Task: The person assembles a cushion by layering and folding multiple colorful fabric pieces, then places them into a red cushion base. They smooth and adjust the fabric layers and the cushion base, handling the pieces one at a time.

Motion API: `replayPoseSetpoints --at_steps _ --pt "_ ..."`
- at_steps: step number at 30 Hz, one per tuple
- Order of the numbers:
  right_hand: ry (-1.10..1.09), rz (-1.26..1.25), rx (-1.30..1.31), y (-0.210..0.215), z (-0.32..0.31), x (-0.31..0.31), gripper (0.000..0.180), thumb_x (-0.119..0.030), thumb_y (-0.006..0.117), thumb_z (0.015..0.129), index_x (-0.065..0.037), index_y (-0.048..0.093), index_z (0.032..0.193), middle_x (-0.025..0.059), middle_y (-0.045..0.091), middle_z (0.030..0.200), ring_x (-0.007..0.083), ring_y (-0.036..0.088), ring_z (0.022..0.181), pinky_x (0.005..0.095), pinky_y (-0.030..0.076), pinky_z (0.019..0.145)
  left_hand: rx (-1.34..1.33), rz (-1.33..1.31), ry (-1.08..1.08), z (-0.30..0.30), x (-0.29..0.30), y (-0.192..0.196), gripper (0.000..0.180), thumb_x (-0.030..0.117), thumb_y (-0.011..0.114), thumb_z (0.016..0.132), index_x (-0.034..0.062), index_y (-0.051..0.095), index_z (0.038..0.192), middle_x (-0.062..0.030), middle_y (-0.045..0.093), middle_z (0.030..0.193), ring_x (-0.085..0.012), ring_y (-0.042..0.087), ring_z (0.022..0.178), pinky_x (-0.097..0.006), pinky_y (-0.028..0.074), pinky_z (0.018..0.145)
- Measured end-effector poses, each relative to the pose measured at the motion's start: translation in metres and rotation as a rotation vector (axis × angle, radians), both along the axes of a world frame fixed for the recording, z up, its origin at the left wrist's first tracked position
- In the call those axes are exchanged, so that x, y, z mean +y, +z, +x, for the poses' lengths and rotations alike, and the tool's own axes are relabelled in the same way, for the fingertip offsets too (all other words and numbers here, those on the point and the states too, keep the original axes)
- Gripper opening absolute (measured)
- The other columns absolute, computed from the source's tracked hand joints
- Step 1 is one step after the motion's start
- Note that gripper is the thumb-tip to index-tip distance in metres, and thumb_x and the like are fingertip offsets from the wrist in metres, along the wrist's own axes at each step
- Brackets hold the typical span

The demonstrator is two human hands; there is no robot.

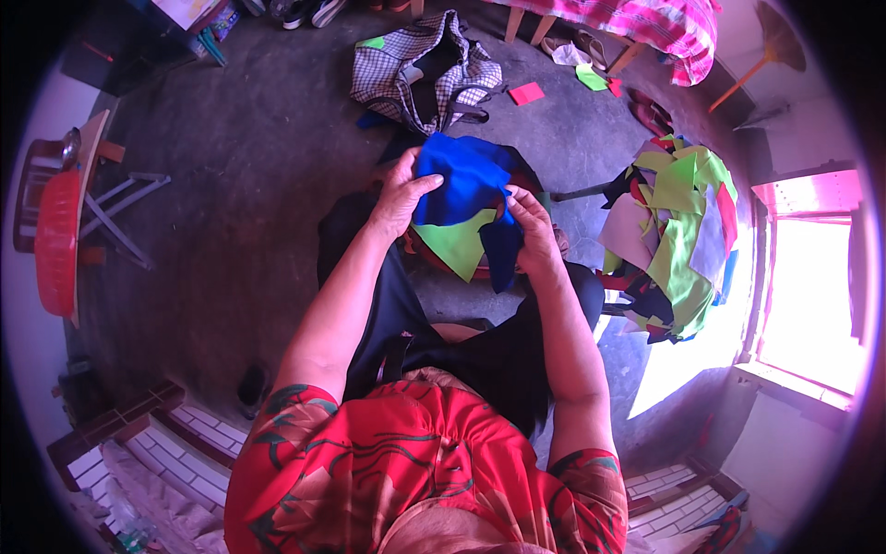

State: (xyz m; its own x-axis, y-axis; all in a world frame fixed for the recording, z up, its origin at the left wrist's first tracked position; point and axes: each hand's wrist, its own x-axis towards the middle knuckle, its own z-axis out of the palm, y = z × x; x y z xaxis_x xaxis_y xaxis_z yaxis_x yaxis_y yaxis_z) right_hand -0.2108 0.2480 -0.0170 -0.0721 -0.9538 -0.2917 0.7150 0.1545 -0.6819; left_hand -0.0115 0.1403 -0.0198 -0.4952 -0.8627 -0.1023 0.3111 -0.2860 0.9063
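Observation:
Both my hands hold up a bright blue piece of cloth point(461, 180) in front of my knees. My left hand point(403, 192) grips its left edge, with the thumb lying on the cloth. My right hand point(531, 222) pinches its right corner between thumb and fingers. A darker blue strip of cloth point(501, 251) hangs down beside the right hand; whether it is part of the same piece I cannot tell. Just below the blue cloth lies a lime green piece of cloth point(452, 245), over a dark, reddish-rimmed container or pile mostly hidden by the cloth and my hands.
A big heap of green, grey, red and dark cloth scraps point(678, 231) stands at the right. Beyond my hands lies an open checked bag point(420, 74). A red scrap point(527, 93) is on the floor beside it. At the left, a red basin point(57, 242) rests on a folding-legged table.

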Motion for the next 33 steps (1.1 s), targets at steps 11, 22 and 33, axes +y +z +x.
replayPoseSetpoints --at_steps 11,22,33 --pt "-0.013 -0.103 0.004 0.005 0.002 -0.005 0.038 0.002 0.06 0.083 -0.006 0.048 0.119 0.0004 0.061 0.091 0.009 0.06 0.083 0.0228 0.05 0.075 -0.458 -0.326 -0.313 -0.008 0.015 0.023 0.03 0.0 0.052 0.078 0.0049 0.065 0.105 -0.0023 0.064 0.101 -0.0103 0.056 0.099 -0.025 0.04 0.091" --pt "0.08 -0.093 0.065 0.005 0.013 -0.007 0.038 0.001 0.059 0.085 -0.005 0.046 0.12 0.0025 0.063 0.092 0.0099 0.061 0.083 0.023 0.049 0.076 -0.505 -0.262 -0.443 -0.011 0.022 0.014 0.035 0.03 0.075 0.073 0.0022 0.065 0.093 -0.0019 0.064 0.084 -0.0084 0.058 0.082 -0.025 0.045 0.077" --pt "0.125 -0.035 0.329 0.011 0.015 -0.005 0.056 -0.006 0.072 0.075 -0.003 0.046 0.124 0.0046 0.055 0.112 0.0147 0.052 0.103 0.028 0.04 0.091 -0.442 -0.266 -0.355 -0.005 0.018 0.019 0.023 0.026 0.063 0.083 0.0034 0.063 0.08 0.0034 0.055 0.07 -0.0046 0.049 0.07 -0.024 0.041 0.067"
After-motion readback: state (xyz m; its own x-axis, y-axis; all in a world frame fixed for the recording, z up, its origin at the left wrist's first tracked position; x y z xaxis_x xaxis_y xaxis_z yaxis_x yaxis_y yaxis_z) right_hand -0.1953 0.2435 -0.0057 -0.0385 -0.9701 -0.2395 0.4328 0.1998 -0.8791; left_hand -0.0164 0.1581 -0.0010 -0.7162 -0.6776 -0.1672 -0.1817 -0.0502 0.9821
